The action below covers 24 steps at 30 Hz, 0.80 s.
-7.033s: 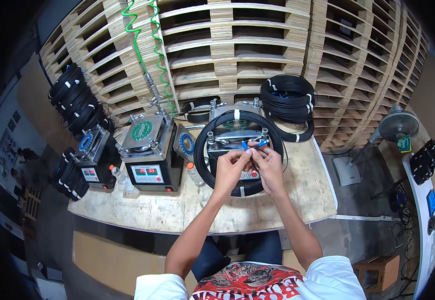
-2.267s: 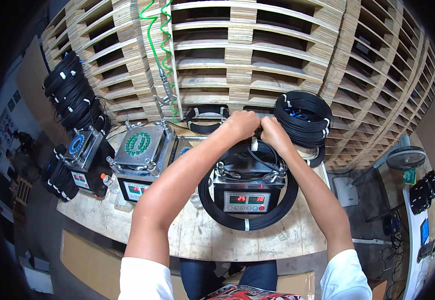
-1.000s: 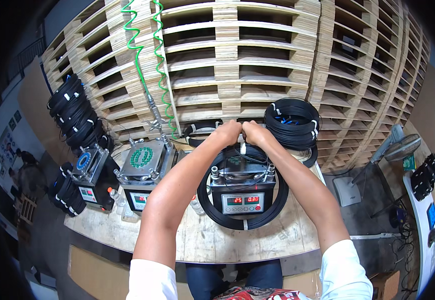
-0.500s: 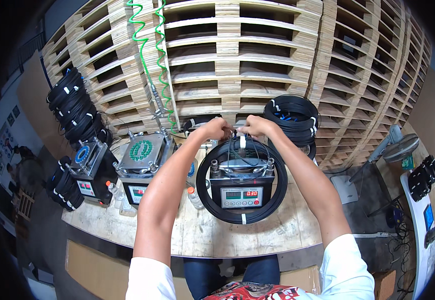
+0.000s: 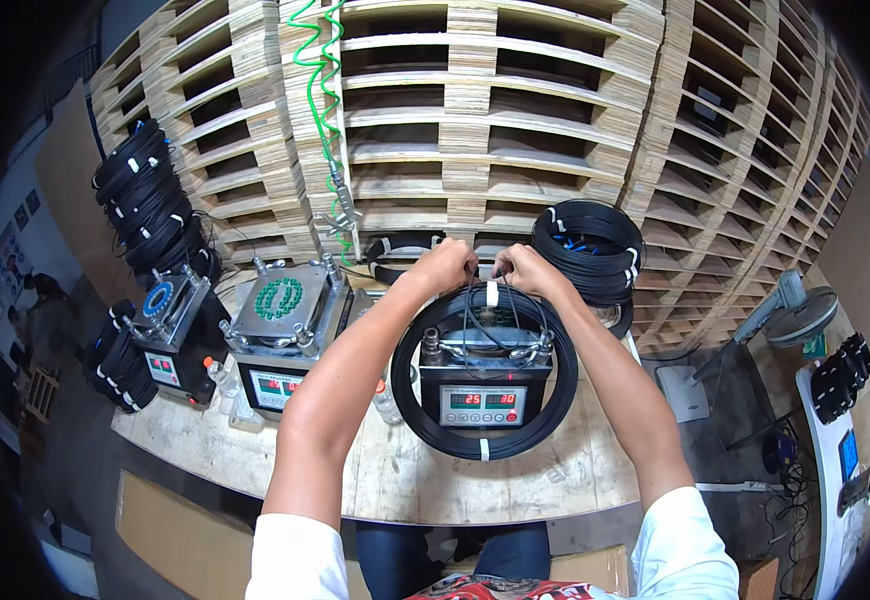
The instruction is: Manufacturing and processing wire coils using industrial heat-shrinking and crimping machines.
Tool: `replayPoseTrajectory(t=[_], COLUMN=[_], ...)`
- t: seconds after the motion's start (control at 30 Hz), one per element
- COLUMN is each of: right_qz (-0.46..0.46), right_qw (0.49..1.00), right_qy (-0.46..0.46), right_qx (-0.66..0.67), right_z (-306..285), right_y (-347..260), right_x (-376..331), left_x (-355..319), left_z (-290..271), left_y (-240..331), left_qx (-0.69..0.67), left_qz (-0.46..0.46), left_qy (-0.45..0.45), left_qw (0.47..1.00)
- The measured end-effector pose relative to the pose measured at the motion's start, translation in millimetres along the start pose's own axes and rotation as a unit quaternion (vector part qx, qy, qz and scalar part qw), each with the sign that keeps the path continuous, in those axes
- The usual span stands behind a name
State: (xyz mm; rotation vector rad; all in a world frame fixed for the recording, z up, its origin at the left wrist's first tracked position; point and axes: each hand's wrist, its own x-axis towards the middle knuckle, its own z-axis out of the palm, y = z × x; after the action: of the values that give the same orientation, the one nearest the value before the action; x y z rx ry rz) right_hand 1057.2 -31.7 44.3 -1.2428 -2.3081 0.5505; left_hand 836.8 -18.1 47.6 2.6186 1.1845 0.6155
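A coil of black cable [image 5: 403,375] leans upright against the front of a bench machine, with white ties at its top and bottom. Just above the coil's top, my left hand [image 5: 450,264] is closed, its fingertips pinching a thin black cable end. Close by on the right, my right hand [image 5: 525,270] pinches too, seemingly on another end of the cable; its fingertips partly hide it. A small gap separates the two hands. Thin loops of cable hang inside the coil, before the machine's metal top. The machine's lit display panel [image 5: 483,405] shows through the ring.
Two similar machines stand left, one with a green ring fixture [image 5: 279,299], one with a blue ring [image 5: 159,300]. Coil stacks rise at far left [image 5: 145,205] and behind my right hand [image 5: 587,270]. Small bottles [image 5: 388,403] stand between machines. Wooden pallets [image 5: 465,130] wall the back; a fan [image 5: 800,315] stands right.
My fingertips have drawn slightly apart above the coil. The view has shifted a little, and the machine's display now lights on both sides. The coil stays in place.
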Motion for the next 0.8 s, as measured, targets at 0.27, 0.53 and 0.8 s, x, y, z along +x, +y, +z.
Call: replayPoseTrajectory(t=[0.27,0.53,0.8], right_qz=[-0.011,0.207,0.410], right_qw=[0.990,0.957,0.909], right_qy=[-0.129,-0.031,0.062], right_qx=[0.063,-0.203,-0.046], right_z=[-19.6,-24.6,-20.2], right_y=[11.4,34.8,68.0], right_x=[18.0,34.2,41.3], left_x=[5.9,2.4,9.5], left_z=[12.2,18.4,23.9], left_y=[-12.3,1.3,-13.3], left_qx=[0.011,-0.097,-0.060], left_qz=[0.003,-0.028,0.039], left_qy=[-0.019,-0.051,-0.085], left_qw=[1.000,0.994,0.994])
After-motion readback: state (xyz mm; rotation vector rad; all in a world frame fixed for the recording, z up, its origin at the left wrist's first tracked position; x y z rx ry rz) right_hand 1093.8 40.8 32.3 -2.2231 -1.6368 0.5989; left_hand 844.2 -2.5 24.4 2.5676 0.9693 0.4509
